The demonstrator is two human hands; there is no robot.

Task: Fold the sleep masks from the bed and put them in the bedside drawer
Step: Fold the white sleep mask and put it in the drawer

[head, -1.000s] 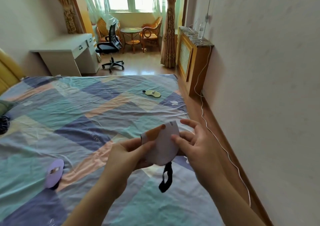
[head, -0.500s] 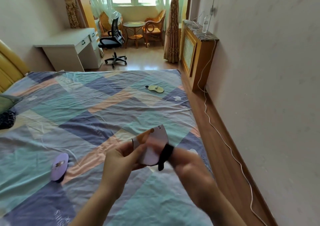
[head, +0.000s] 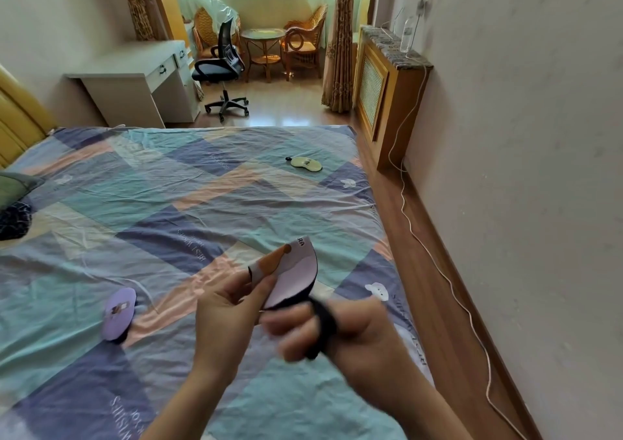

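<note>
Over the bed (head: 209, 210), near its R edge, I see L hand (head: 224, 318) pinching a folded pale sleep mask (head: 291, 271) w/ orange patch. R hand (head: 350, 331) blurred; fingers curled round the mask's black strap (head: 323, 325). Purple mask (head: 118, 313) lies on bed to the L, yellow mask (head: 306, 164) well apart at far edge.

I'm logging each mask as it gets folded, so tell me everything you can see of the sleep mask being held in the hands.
The held sleep mask is folded in half, pale lilac with an orange patch and printed letters near its top edge, dark on the back. It looks soft and padded. The left hand pinches its lower end above the bed, while its black elastic strap loops around the blurred right hand.
</note>
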